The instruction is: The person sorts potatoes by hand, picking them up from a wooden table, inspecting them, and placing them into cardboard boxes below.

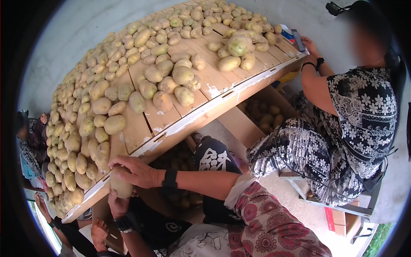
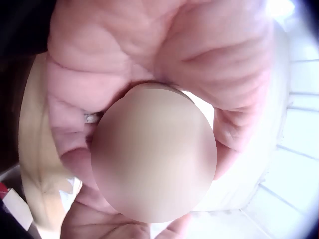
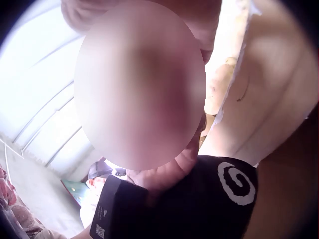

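A large pale potato (image 1: 120,185) is held upright between both hands just off the table's front edge. My left hand (image 1: 117,204) grips it from below; in the left wrist view the palm (image 2: 159,55) and curled fingers wrap round its sides. From above, my right hand (image 1: 139,171) holds the potato, fingers bent over its top. A blurred patch hides most of the potato in both wrist views. Behind the hands, the nearest loose potatoes (image 1: 102,154) lie along the wooden table (image 1: 128,147).
Potatoes (image 1: 141,38) spread thickly across the table, with a separate pile (image 1: 239,45) near its right end. Below the table are boxes of potatoes (image 1: 263,115). A seated person (image 1: 364,103) in patterned clothes is at the right. Other people's hands (image 1: 99,234) show at lower left.
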Available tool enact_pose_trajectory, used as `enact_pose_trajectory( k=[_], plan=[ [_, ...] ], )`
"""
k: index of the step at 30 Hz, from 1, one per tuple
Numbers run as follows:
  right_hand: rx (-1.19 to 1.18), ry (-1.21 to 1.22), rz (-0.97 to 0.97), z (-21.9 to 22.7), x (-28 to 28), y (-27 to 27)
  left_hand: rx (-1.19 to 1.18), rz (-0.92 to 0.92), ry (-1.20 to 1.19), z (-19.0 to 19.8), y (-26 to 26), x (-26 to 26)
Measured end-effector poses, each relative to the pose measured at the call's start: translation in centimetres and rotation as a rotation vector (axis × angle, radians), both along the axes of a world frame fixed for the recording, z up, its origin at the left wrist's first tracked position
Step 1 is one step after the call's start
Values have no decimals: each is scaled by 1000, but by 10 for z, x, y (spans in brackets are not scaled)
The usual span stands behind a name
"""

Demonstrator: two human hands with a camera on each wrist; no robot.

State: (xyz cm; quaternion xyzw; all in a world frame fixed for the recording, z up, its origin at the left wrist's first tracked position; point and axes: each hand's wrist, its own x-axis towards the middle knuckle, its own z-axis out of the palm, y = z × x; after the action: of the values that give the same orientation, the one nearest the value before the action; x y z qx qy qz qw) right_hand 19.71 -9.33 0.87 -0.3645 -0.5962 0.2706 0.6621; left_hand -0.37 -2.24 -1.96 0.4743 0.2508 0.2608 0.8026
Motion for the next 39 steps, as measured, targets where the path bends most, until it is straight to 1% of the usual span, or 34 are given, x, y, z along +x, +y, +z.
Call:
enact_pose_trajectory(
  k=[1,2,4,5,6,8,9,11,12,14,15,17,18,20,21,23,24,25,26,27,29,30,32,33,35,36,38,39],
  plan=[
    [-52,76,25,1,-1,-1,-39,79,-83,0,0,-1],
    [-102,150,51,1,0,-1,-39,78,-84,1,1,2],
    [-121,147,75,0,2,-1,-49,141,-314,5,4,9],
    [-141,146,99,-1,3,-1,-38,101,-381,7,5,10],
    [-140,147,99,-5,3,1,-38,101,-380,7,7,9],
    [22,-32,-77,-8,2,6,-136,93,-460,8,10,5],
    [23,-31,-77,-7,3,5,-135,92,-458,9,10,5],
    [-125,53,36,-2,5,1,-224,19,-482,12,8,5],
    [-125,52,39,0,6,1,-223,21,-483,11,9,5],
    [-189,66,14,1,5,-1,-261,87,-492,8,11,3],
    [-190,67,16,0,4,-1,-261,90,-491,8,11,3],
    [-159,78,20,-2,4,2,-168,29,-548,12,9,11],
    [-157,76,21,-2,3,2,-166,29,-549,17,5,16],
    [-266,183,33,-3,1,1,-75,13,-512,28,-3,25],
    [-267,185,33,-4,1,1,-76,13,-511,28,-2,26],
    [-440,136,17,-9,3,6,-10,-7,-490,28,-1,27],
    [-439,136,17,-21,-1,13,-10,-7,-490,26,0,25],
    [-397,135,-95,-35,-5,22,-11,-65,-492,23,2,22],
    [-354,133,-207,-34,-6,24,-12,-123,-494,21,4,21],
    [-354,132,-206,-34,-5,24,-11,-122,-495,20,6,20],
    [-401,247,-162,-33,-4,22,-22,-198,-544,18,8,17],
    [-400,247,-160,-33,-5,24,-20,-196,-544,16,8,16],
    [-388,468,-88,-28,-6,25,-101,-32,-476,18,5,18],
    [-389,470,-87,-24,-5,24,-101,-31,-474,21,3,20],
    [-362,747,74,-13,-1,20,-52,-166,-397,27,-1,29],
    [-362,746,73,-9,1,17,-53,-166,-398,26,-1,29],
    [-276,679,122,-2,5,13,-101,-253,-265,25,-2,29],
    [-277,680,119,0,3,12,-103,-255,-265,24,-5,29]
  ],
)
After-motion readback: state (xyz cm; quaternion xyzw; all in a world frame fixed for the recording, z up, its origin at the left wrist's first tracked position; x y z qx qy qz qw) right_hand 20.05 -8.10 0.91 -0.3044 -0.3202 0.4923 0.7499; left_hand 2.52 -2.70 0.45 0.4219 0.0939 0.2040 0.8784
